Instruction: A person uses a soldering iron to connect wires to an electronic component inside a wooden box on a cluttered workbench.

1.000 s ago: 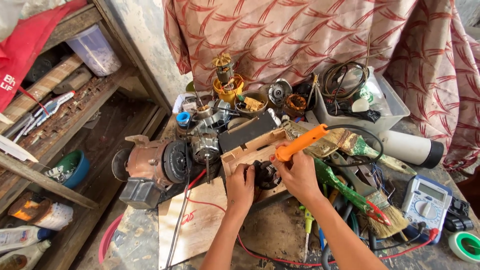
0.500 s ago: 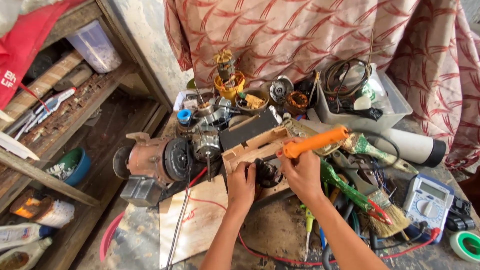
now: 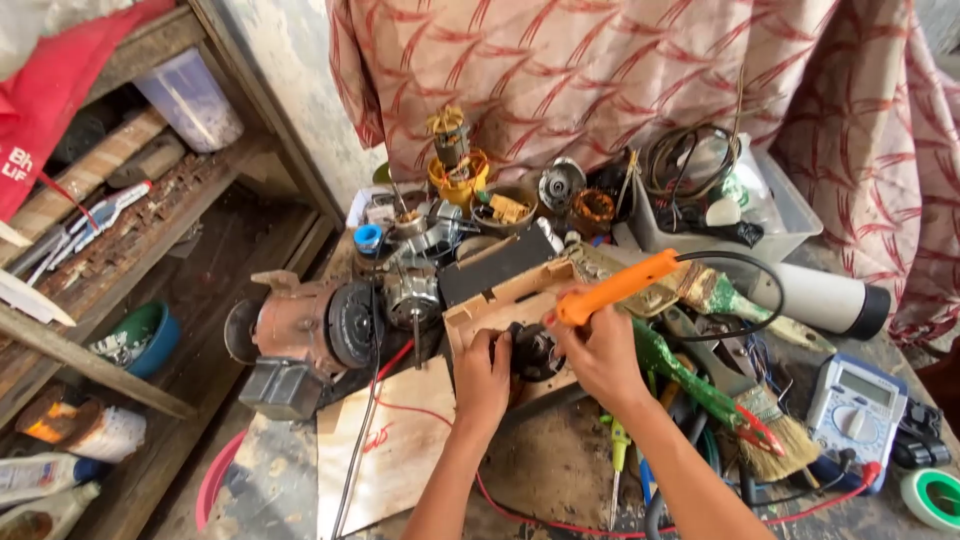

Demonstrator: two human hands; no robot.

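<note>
A small dark round part [image 3: 535, 352], some kind of motor piece by its look, sits in a light wooden block [image 3: 500, 305] near the middle of the cluttered bench [image 3: 560, 470], and both hands are on it. The left hand [image 3: 482, 378] has its fingers closed against the left edge of the part, steadying it; the right hand [image 3: 598, 352] is wrapped tight round the orange handle of a soldering iron [image 3: 615, 287], held like a pen with the handle slanting up to the right and its black cord [image 3: 745, 300] looping off behind. The tip is hidden under the fingers, so I cannot tell whether it touches the part. To my eye the work on this piece is mid-way: the part is seated and held, the iron is brought to it, but nothing shows a finished joint, and the part is not yet lifted out of its block. Just left of the block stand a small metal motor [image 3: 410, 290] and a bigger rusty one [image 3: 305, 325] on a cardboard sheet [image 3: 385, 450]. Right of the hands lie a green-handled paintbrush [image 3: 720, 400] and a multimeter [image 3: 858, 405], with a red wire [image 3: 560, 520] trailing across the bench. Behind it all hangs a patterned red cloth [image 3: 600, 80], and wooden shelves [image 3: 90, 240] stand to the left.
</note>
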